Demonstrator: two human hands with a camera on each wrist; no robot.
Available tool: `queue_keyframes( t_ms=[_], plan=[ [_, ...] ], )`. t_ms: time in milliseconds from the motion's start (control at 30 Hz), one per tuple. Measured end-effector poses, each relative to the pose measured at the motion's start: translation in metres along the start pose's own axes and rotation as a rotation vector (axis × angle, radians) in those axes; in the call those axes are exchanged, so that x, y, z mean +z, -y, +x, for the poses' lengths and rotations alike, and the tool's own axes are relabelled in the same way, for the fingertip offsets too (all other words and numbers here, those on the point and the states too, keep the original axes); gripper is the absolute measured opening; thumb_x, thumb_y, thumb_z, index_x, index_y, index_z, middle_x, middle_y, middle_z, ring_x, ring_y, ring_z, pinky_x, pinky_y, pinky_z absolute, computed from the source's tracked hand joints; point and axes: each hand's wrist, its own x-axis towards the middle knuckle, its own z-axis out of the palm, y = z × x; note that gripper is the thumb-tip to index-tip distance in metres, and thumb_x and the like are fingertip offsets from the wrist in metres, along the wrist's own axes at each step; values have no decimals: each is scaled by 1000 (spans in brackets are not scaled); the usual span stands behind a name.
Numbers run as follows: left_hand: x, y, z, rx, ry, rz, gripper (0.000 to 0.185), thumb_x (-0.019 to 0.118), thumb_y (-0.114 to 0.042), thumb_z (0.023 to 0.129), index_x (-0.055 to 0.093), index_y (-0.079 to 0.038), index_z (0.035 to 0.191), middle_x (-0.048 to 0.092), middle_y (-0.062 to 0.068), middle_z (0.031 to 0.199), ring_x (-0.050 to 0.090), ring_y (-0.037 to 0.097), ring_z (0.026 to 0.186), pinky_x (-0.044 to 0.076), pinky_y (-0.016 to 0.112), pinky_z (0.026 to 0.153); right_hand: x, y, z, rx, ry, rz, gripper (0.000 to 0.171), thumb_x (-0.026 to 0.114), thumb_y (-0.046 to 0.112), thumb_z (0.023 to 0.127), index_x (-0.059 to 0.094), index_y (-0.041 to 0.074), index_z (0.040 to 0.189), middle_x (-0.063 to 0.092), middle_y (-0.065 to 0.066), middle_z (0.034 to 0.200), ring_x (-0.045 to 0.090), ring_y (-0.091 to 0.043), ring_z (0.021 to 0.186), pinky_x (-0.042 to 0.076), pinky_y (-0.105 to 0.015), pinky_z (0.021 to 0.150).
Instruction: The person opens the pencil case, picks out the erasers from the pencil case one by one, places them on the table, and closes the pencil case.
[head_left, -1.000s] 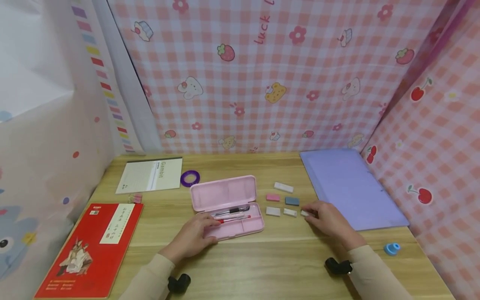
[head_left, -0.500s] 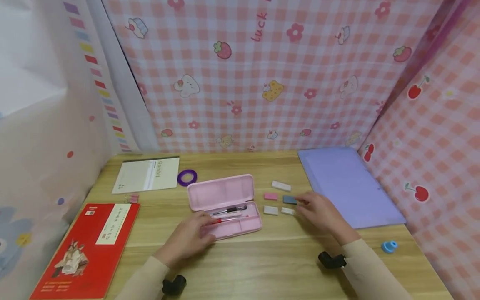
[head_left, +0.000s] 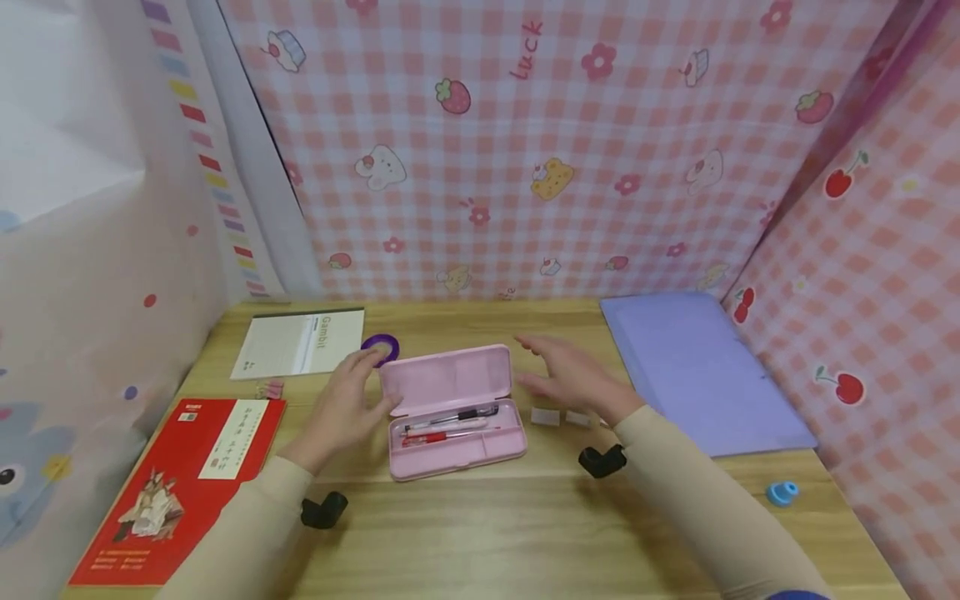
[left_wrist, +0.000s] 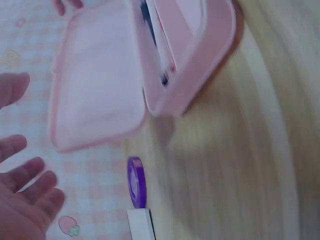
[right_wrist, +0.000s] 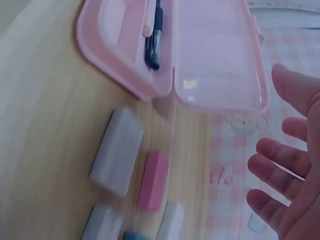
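A pink pencil case (head_left: pixel 457 460) lies with its lid raised, a black pen (head_left: pixel 468 414) and a red pen (head_left: pixel 442 436) inside. Left of the lid is my left hand (head_left: pixel 341 412), fingers spread, holding nothing; whether it touches the lid I cannot tell. My right hand (head_left: pixel 577 379) hovers past the lid's right end with loose, extended fingers, also holding nothing. Beneath it in the head view are white erasers (head_left: pixel 545 416). The right wrist view shows a pink eraser (right_wrist: pixel 153 181) and part of a blue eraser (right_wrist: pixel 136 236), which my right hand hides in the head view.
A purple tape roll (head_left: pixel 382 348) sits behind my left hand, beside a notepad (head_left: pixel 292 346). At left lie a red book (head_left: pixel 180 500) and a pink binder clip (head_left: pixel 273 389). To the right are a lilac folder (head_left: pixel 697 375) and a small blue object (head_left: pixel 782 493).
My left hand has left the case's front left corner and moved back beside the lid. My right hand has moved from the erasers up and leftward toward the lid's right end.
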Motion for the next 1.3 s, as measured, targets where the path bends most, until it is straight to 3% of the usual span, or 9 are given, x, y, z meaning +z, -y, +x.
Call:
queue_keyframes(
  t_ms=[167,267,367,533,833,1067,1300],
  plan=[
    [1,8,4,-87,183,-44,79,64,-34,92,22,-3,152,29,20,152,31,39,137,28,53,111,7,10,14,-42,39,26,72,59,43,93,30,14,152,45,-7,146,45,-25,130,35,-43,109],
    [3,9,5,-104,229,-78,79,61,-37,94,19,-4,153,28,20,153,32,39,137,29,53,111,9,13,16,-59,28,34,71,61,43,93,33,12,150,44,-8,146,43,-24,131,34,-42,110],
    [3,8,3,-97,232,-94,76,59,-37,95,20,-5,153,31,22,151,34,40,135,30,55,109,9,13,14,-74,9,22,66,61,42,93,38,11,148,45,-8,146,43,-24,132,34,-42,111],
    [-3,4,-3,-32,222,-57,71,59,-34,96,27,-3,150,37,23,148,38,40,133,31,54,109,7,15,4,-126,-2,3,59,62,38,93,46,9,143,47,-8,144,42,-24,132,35,-41,110],
    [-5,-2,-32,69,244,31,62,59,-40,95,42,-8,145,47,14,143,44,33,131,35,52,108,13,15,-24,-235,-2,22,48,63,35,93,56,10,134,56,-5,134,50,-21,124,46,-36,100],
    [6,-7,-44,222,301,74,49,50,-43,98,56,-12,136,46,16,143,39,39,133,28,59,109,31,15,-35,-332,-16,-86,39,59,40,95,68,12,120,63,-6,124,56,-22,117,48,-39,97],
    [28,-4,-42,201,348,120,42,51,-40,98,58,-20,134,40,16,148,31,39,138,23,60,111,53,15,-38,-254,81,-109,49,54,43,96,58,12,134,51,-5,141,45,-21,130,40,-38,106]
  ],
)
